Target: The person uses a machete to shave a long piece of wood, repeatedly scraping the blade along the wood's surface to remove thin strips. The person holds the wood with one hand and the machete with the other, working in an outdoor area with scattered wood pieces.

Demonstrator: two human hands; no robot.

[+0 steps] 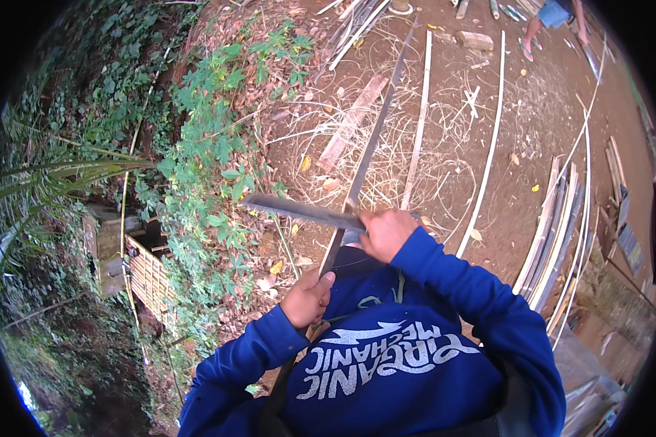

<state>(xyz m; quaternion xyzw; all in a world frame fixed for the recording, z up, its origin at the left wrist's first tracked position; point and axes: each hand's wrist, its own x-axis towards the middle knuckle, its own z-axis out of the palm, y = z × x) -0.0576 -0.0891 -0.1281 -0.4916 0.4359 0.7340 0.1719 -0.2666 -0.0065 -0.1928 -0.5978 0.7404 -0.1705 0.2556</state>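
My left hand (pixel 307 297) is closed round the near end of a long, narrow, dark bamboo strip (pixel 376 132), thumb on top. From there the strip slants away past my lap toward the far ground. My right hand (pixel 388 234) grips a machete, its handle mostly hidden by my fingers. The broad, dark machete blade (pixel 291 209) points left and lies across the strip, just beyond my left hand. Whether its edge bites into the strip cannot be made out.
Curly shavings (pixel 386 171) litter the dirt ahead, around a flat board (pixel 353 120) and a pale strip (pixel 418 120). A strip bundle (pixel 554 233) lies at right. Green plants (pixel 211 131) drop away at left by a slatted bamboo structure (pixel 149 277). Another person's leg (pixel 530 38) shows at far right.
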